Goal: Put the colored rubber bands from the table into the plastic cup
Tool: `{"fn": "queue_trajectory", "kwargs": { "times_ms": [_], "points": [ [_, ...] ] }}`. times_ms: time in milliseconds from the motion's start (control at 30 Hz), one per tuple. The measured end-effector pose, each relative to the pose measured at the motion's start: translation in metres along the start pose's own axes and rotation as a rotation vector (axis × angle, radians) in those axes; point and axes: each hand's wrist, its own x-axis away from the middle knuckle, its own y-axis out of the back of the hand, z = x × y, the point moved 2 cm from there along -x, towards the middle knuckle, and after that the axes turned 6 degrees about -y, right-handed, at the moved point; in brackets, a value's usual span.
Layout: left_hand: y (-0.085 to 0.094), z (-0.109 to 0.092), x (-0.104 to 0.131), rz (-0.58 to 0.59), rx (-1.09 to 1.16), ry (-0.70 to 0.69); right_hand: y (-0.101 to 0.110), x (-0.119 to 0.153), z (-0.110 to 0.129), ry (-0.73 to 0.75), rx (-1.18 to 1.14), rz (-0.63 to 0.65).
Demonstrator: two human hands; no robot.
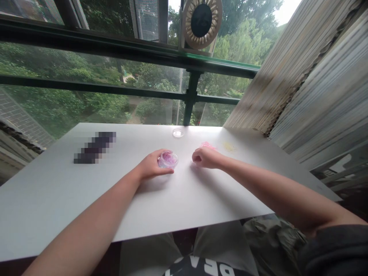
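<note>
Left hand (151, 165) around purple jar (168, 159)

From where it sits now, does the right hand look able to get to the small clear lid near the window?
Probably yes. The right hand rests closed on the white board, and bare surface lies between it and the lid; nothing stands in between.

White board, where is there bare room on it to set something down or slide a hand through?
The white board is bare across its near half, in front of both hands, and in its near left corner below the blurred dark object. It is crowded mid-board: left hand around the small jar, right hand by the pink pile, yellowish patch, clear lid behind.
</note>
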Motion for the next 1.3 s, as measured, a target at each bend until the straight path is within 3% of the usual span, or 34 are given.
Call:
{"fn": "queue_trajectory", "kwargs": {
  "times_ms": [133,233,333,433,733,1000,1200,1300],
  "points": [
    [-0.005,-0.006,0.000,0.055,0.027,-0.001,0.023,-0.011,0.016,-0.093,-0.286,-0.091],
    [-0.007,-0.012,0.000,0.078,0.036,0.002,0.031,-0.015,0.046,-0.006,-0.436,-0.089],
    [-0.008,-0.014,0.000,0.105,0.037,0.001,0.029,-0.017,0.073,0.087,-0.343,-0.145],
    [-0.009,-0.013,0.001,0.087,0.039,0.007,0.022,-0.020,0.086,0.178,-0.167,-0.185],
    [-0.009,-0.011,0.001,0.078,0.095,-0.043,0.028,-0.019,0.081,0.410,0.141,-0.120],
    [-0.005,-0.012,0.000,0.069,0.081,0.012,0.052,-0.006,0.061,0.370,-0.012,-0.143],
    [-0.008,-0.010,0.000,0.090,0.109,0.001,0.036,-0.007,0.057,0.384,-0.067,-0.072],
    [-0.007,-0.008,0.000,0.075,0.114,0.005,0.027,-0.007,0.058,0.418,-0.077,-0.112]
  ]
}}
